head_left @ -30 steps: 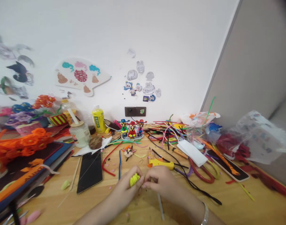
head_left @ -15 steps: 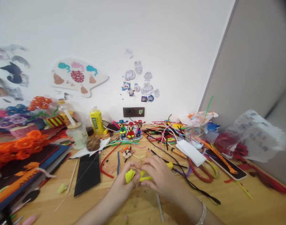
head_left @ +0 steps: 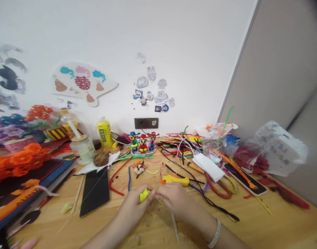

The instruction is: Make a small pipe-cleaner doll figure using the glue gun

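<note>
In my left hand [head_left: 134, 204] sits a small bundled coil of bright yellow pipe cleaner [head_left: 144, 195], gripped between thumb and fingers. My right hand [head_left: 175, 199] is beside it, fingers closed in a pinch on a yellow strand that shows just below the fingertips. The two hands' fingertips nearly meet, and they cover part of the strand. Just beyond my right hand lies a yellow-handled tool [head_left: 176, 180], perhaps scissors or a glue gun. A small cream and black piece with an orange top [head_left: 139, 168] rests farther back.
Three little figures [head_left: 143, 143] stand on a tray near the wall. Loose pipe cleaners [head_left: 184, 152] are heaped at the back right, with a white card [head_left: 208, 167] over some. At left are a dark phone [head_left: 94, 192], a glass jar [head_left: 83, 151] and a yellow-labelled bottle [head_left: 105, 132].
My right hand has closed in toward my left, and the yellow loop between them has shrunk to a short visible bit. The yellow-handled tool is now more exposed. The view has shifted slightly.
</note>
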Demonstrator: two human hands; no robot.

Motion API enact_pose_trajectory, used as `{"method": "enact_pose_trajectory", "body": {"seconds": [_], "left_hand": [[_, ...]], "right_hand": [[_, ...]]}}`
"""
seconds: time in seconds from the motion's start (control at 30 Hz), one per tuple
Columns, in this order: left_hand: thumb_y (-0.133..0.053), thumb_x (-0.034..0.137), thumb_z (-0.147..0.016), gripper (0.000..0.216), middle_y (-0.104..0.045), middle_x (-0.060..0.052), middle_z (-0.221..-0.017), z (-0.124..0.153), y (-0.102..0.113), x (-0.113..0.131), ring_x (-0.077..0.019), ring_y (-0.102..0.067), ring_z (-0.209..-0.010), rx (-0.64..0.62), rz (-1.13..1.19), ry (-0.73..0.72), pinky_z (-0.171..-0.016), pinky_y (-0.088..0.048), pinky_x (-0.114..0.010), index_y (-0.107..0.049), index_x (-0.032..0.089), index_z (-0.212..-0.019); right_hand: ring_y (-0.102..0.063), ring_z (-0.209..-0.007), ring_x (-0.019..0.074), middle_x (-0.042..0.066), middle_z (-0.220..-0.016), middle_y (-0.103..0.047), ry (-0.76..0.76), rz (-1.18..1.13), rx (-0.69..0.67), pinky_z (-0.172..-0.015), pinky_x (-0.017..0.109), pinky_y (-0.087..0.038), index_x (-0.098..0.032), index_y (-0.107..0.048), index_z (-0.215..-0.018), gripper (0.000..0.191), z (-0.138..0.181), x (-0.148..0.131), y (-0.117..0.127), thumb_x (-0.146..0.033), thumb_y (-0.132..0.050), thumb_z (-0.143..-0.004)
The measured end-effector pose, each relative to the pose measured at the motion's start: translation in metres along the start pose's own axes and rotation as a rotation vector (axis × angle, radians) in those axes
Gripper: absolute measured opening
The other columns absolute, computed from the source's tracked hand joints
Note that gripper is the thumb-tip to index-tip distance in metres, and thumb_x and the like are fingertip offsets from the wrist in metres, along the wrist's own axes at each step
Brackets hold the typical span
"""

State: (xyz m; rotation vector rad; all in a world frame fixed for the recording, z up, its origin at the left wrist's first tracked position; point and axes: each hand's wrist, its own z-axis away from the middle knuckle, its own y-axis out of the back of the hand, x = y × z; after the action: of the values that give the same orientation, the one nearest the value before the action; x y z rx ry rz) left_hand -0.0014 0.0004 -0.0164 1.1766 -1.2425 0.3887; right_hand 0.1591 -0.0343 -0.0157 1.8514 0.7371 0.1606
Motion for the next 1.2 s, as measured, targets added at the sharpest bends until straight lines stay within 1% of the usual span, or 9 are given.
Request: {"method": "enact_pose_trajectory", "body": {"seconds": [0.13, 0.23, 0.37, 0.5, 0.6, 0.7, 0.83, 1.03, 1.2], "left_hand": [[-0.041, 0.051, -0.073, 0.040, -0.049, 0.002, -0.046, -0.002, -0.002, 0.000, -0.0140, -0.046, -0.049, -0.069, 0.005, 0.067, -0.052, -0.036, -0.023, -0.048, 0.019, -0.050], [-0.041, 0.055, -0.070, 0.041, -0.044, 0.004, -0.042, -0.002, 0.000, 0.004, -0.0127, -0.041, -0.043, -0.075, 0.021, 0.106, -0.047, -0.034, -0.023, -0.044, 0.020, -0.050], [-0.039, 0.057, -0.070, 0.043, -0.043, 0.004, -0.043, -0.001, 0.002, 0.008, -0.0128, -0.041, -0.045, -0.083, -0.013, 0.087, -0.050, -0.033, -0.023, -0.043, 0.020, -0.049], [-0.038, 0.061, -0.068, 0.045, -0.041, 0.005, -0.041, -0.001, 0.002, 0.008, -0.0110, -0.037, -0.041, -0.120, 0.039, 0.120, -0.046, -0.030, -0.023, -0.043, 0.020, -0.050], [-0.041, 0.063, -0.066, 0.046, -0.039, 0.006, -0.040, -0.001, 0.003, 0.011, -0.0097, -0.035, -0.040, -0.120, 0.080, 0.155, -0.044, -0.028, -0.022, -0.043, 0.020, -0.049], [-0.043, 0.064, -0.064, 0.047, -0.040, 0.006, -0.039, 0.000, 0.003, 0.016, -0.0095, -0.035, -0.039, -0.124, 0.103, 0.158, -0.043, -0.028, -0.022, -0.043, 0.020, -0.048], [-0.044, 0.066, -0.062, 0.048, -0.042, 0.005, -0.039, 0.000, 0.003, 0.018, -0.0093, -0.036, -0.039, -0.146, 0.114, 0.167, -0.043, -0.028, -0.022, -0.043, 0.020, -0.048], [-0.044, 0.066, -0.062, 0.049, -0.041, 0.006, -0.039, -0.002, 0.006, 0.012, -0.0079, -0.033, -0.038, -0.179, 0.122, 0.194, -0.042, -0.026, -0.021, -0.044, 0.018, -0.050], [-0.043, 0.065, -0.064, 0.049, -0.040, 0.007, -0.040, -0.002, 0.007, 0.012, -0.0071, -0.032, -0.039, -0.211, 0.159, 0.192, -0.043, -0.024, -0.021, -0.044, 0.018, -0.051]], "right_hand": [[-0.054, -0.058, 0.0148, 0.002, -0.065, -0.063, 0.037, 0.040, -0.002, -0.054, 0.024, -0.035, -0.017, -0.060, -0.075, 0.021, -0.001, 0.004, 0.001, -0.027, -0.045, -0.085], [-0.054, -0.063, 0.0152, 0.003, -0.068, -0.063, 0.100, 0.041, -0.041, -0.057, 0.023, -0.037, -0.017, -0.060, -0.073, 0.022, -0.002, 0.014, 0.007, -0.028, -0.045, -0.085], [-0.054, -0.070, 0.0137, 0.004, -0.073, -0.063, 0.138, -0.031, -0.088, -0.062, 0.021, -0.039, -0.016, -0.061, -0.079, 0.025, -0.002, 0.027, 0.012, -0.027, -0.040, -0.087], [-0.055, -0.066, 0.0124, 0.004, -0.070, -0.064, 0.118, -0.085, -0.088, -0.062, 0.021, -0.038, -0.015, -0.064, -0.079, 0.030, 0.000, 0.035, 0.013, -0.031, -0.039, -0.087], [-0.055, -0.062, 0.0110, 0.003, -0.067, -0.064, 0.091, -0.191, -0.083, -0.060, 0.019, -0.038, -0.014, -0.065, -0.077, 0.033, 0.001, 0.038, 0.013, -0.035, -0.041, -0.086], [-0.054, -0.059, 0.0102, 0.002, -0.063, -0.063, 0.048, -0.295, -0.061, -0.058, 0.018, -0.038, -0.013, -0.066, -0.075, 0.035, 0.002, 0.040, 0.015, -0.037, -0.042, -0.085], [-0.051, -0.055, 0.0099, 0.000, -0.057, -0.059, 0.009, -0.353, -0.048, -0.056, 0.019, -0.037, -0.014, -0.066, -0.070, 0.037, 0.002, 0.039, 0.016, -0.040, -0.043, -0.084], [-0.047, -0.048, 0.0086, -0.003, -0.050, -0.052, -0.097, -0.544, -0.111, -0.051, 0.018, -0.036, -0.013, -0.063, -0.066, 0.037, 0.003, 0.045, 0.013, -0.042, -0.047, -0.080], [-0.046, -0.051, 0.0090, -0.003, -0.050, -0.051, -0.090, -0.507, -0.074, -0.053, 0.019, -0.036, -0.014, -0.061, -0.059, 0.037, 0.003, 0.044, 0.013, -0.042, -0.049, -0.079]]}}
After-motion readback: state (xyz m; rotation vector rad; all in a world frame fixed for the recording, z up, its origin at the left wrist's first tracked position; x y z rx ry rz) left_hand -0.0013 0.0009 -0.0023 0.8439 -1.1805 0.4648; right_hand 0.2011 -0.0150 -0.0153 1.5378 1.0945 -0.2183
